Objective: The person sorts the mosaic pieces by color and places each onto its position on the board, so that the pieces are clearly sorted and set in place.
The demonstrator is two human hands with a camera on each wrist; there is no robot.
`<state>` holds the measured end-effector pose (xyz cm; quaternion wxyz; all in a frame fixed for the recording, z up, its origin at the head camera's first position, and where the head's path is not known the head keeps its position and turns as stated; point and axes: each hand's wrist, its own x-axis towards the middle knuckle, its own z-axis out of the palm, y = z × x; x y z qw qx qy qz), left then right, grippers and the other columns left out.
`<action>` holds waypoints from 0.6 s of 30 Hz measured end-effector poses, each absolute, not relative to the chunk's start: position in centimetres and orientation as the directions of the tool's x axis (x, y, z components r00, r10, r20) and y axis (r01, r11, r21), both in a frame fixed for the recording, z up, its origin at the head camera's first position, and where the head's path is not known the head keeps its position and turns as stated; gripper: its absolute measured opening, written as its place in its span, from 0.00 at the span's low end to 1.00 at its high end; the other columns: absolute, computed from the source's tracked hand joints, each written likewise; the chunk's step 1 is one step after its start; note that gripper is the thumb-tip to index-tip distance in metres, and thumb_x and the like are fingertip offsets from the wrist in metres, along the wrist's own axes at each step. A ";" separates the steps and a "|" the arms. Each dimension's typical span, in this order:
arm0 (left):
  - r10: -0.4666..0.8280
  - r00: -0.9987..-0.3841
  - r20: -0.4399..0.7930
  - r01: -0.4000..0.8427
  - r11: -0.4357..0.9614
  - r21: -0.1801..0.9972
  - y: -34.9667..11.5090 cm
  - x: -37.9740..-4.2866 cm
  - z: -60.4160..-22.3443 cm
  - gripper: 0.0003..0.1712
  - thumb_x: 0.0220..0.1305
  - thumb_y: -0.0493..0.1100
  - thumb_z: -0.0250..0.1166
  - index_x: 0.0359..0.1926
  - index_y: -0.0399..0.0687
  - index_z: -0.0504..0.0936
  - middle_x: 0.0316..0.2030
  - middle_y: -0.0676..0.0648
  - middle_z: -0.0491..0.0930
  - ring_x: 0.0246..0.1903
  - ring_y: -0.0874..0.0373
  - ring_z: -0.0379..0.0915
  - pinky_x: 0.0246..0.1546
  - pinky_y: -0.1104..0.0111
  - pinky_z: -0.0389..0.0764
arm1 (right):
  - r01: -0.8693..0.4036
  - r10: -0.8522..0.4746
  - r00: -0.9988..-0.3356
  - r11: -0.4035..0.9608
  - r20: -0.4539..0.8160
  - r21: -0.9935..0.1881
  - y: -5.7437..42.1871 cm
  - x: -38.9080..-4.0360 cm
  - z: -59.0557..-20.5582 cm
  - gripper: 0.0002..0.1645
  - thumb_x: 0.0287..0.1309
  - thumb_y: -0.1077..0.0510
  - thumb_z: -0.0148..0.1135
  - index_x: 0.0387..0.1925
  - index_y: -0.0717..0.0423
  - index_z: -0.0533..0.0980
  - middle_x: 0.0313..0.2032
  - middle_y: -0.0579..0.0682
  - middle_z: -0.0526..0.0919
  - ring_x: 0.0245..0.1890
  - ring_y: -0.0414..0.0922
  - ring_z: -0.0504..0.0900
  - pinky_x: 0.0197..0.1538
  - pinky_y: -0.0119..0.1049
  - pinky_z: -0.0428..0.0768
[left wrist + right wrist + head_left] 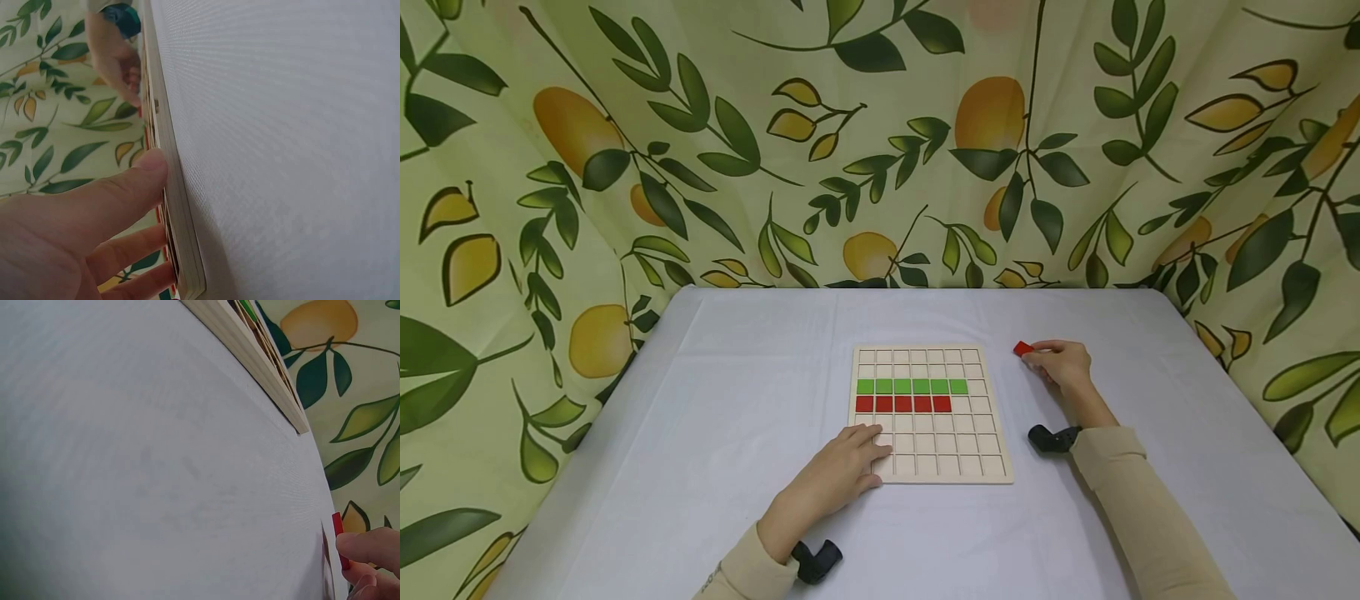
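Note:
A wooden grid board (958, 446) lies on the white cloth, with a row of several green tiles (912, 387) and, just nearer, a row of several red tiles (903, 404) from its left side. My left hand (835, 471) rests at the board's near left corner, fingers spread over the squares. In the left wrist view the thumb (152, 161) lies against the board's edge (183, 225). Off the board's far right corner, my right hand (1063, 365) pinches a loose red square tile (1021, 347) between thumb and fingers. The right wrist view shows this tile (337, 523) edge-on.
A white cloth (737, 358) covers the table, and a leaf-and-fruit patterned curtain (865, 208) hangs behind and along both sides. Black wrist devices (1052, 439) are worn on both wrists. The board's side (259, 372) stands slightly raised above the cloth.

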<state>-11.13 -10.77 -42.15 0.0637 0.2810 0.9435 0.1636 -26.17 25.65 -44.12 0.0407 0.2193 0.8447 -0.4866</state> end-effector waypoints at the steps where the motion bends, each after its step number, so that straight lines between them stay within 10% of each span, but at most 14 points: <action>1: 0.550 -0.835 -0.030 0.508 0.790 0.345 -10.8 -11.1 -42.1 0.24 0.61 0.46 0.66 0.57 0.46 0.79 0.65 0.41 0.71 0.65 0.44 0.67 0.65 0.53 0.74 | 0.409 0.330 -0.901 0.431 -0.282 -0.804 25.6 -26.1 -44.1 0.26 0.55 0.58 0.65 0.55 0.64 0.75 0.14 0.38 0.72 0.16 0.34 0.68 0.21 0.27 0.71; 18: 0.559 -0.829 -0.018 0.521 0.785 0.336 -10.7 -11.2 -42.3 0.22 0.62 0.45 0.66 0.57 0.46 0.80 0.65 0.40 0.71 0.66 0.43 0.66 0.65 0.52 0.74 | 0.367 0.296 -0.922 0.453 -0.251 -0.813 25.1 -25.1 -44.0 0.27 0.54 0.57 0.67 0.54 0.66 0.76 0.12 0.36 0.71 0.15 0.33 0.68 0.20 0.27 0.70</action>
